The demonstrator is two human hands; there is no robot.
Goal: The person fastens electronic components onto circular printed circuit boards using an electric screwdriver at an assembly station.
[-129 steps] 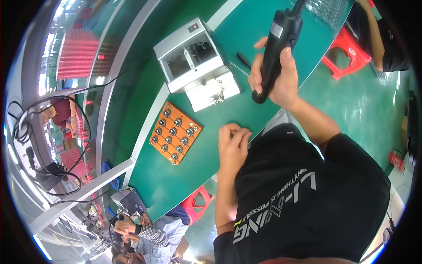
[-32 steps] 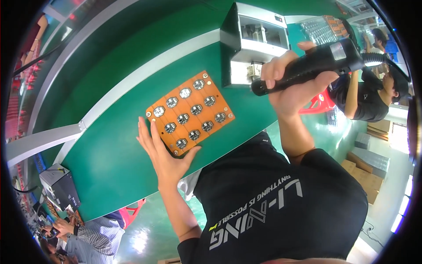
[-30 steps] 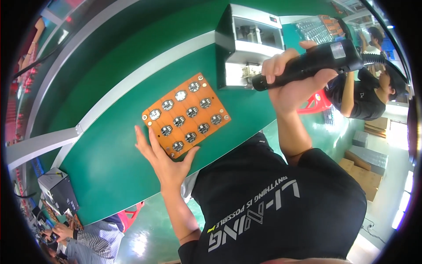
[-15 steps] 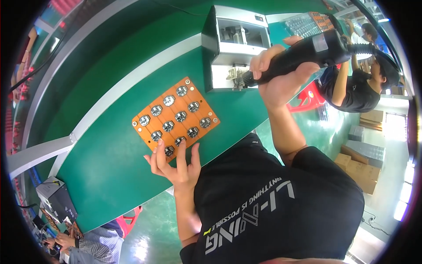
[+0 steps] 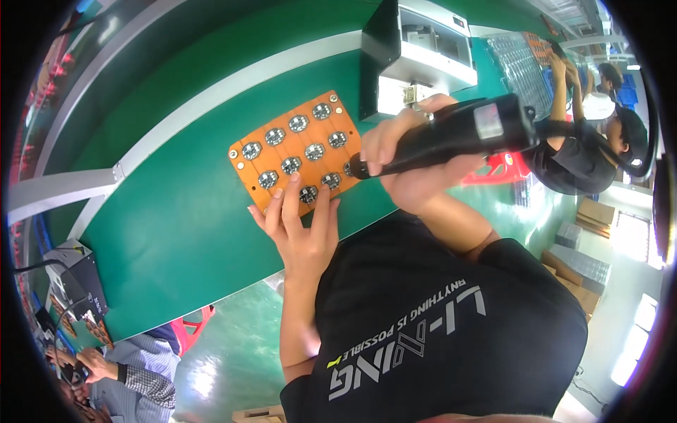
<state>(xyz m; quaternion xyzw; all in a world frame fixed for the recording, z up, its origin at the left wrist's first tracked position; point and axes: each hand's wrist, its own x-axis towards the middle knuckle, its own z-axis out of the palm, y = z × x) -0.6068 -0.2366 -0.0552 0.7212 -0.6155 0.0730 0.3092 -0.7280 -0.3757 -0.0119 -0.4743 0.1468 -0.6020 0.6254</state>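
Note:
An orange fixture plate [image 5: 282,151] lies on the green bench, carrying rows of small round circuit boards [image 5: 314,151]. My left hand [image 5: 303,240] rests at its near edge with fingers spread, fingertips touching the plate and boards; nothing is gripped. Wrapped around a black electric screwdriver [image 5: 458,130] is my right hand [image 5: 416,169]. The screwdriver is tilted nearly level, its nose over the plate's right edge beside a partly hidden round board [image 5: 348,169]. Whether the bit touches that board I cannot tell.
A white and black screw feeder [image 5: 430,60] stands behind my right hand. A cable trails right from the screwdriver. Clear plastic trays [image 5: 518,67] lie farther right. A co-worker in black [image 5: 582,162] sits at the right; another person's hands [image 5: 95,366] work at lower left.
My right hand has brought the screwdriver from the screw feeder leftward and nearer to the plate's right edge. My left hand stays at the plate's near side. The whole view has shifted.

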